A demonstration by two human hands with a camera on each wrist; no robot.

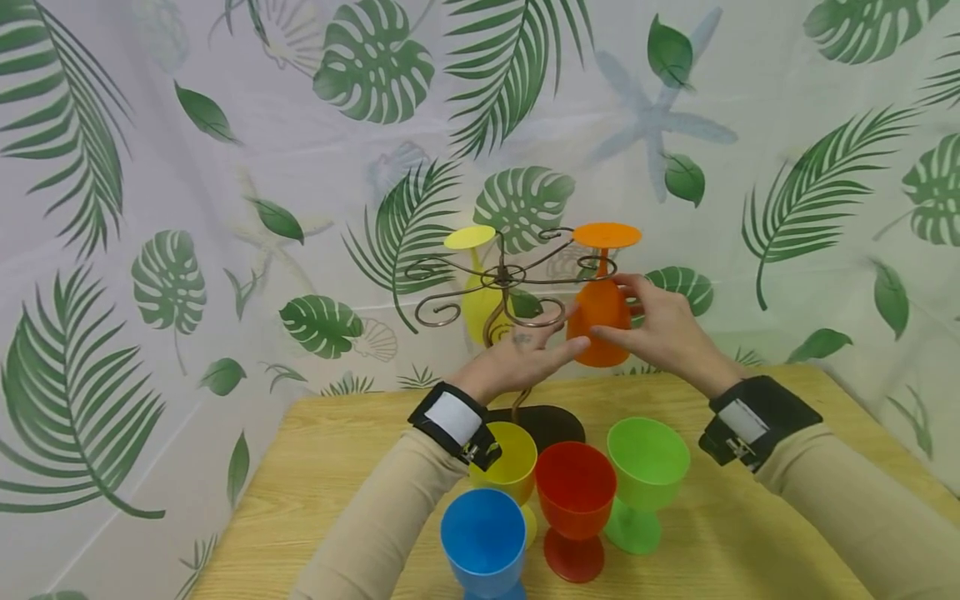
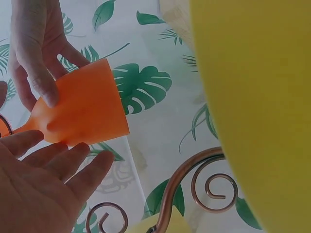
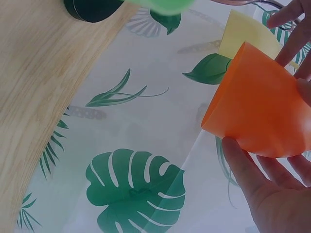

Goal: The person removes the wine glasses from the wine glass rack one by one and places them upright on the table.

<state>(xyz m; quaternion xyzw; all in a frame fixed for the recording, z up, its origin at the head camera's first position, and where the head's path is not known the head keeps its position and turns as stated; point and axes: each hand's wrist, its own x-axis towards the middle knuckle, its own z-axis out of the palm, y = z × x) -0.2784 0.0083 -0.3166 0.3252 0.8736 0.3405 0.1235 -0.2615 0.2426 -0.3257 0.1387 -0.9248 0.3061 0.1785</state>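
An orange plastic goblet (image 1: 600,321) is upside down, its stem within a curl of the copper-coloured wire rack (image 1: 504,277) and its foot above the wire. My right hand (image 1: 663,329) holds its bowl from the right, thumb on the near side and fingers behind. From the left, my left hand (image 1: 521,357) reaches under the rack arms to the bowl. Its fingers (image 2: 92,167) look straight and lie along the bowl's side; contact is hard to tell. A light yellow goblet (image 1: 480,308) also hangs upside down, left of the rack's middle.
On the wooden table (image 1: 322,450) stand upright yellow (image 1: 513,450), red (image 1: 576,492), green (image 1: 648,467) and blue (image 1: 483,533) goblets, close together below my forearms. Behind them sits the rack's dark round base (image 1: 558,425). A leaf-patterned cloth (image 1: 225,183) hangs behind the table.
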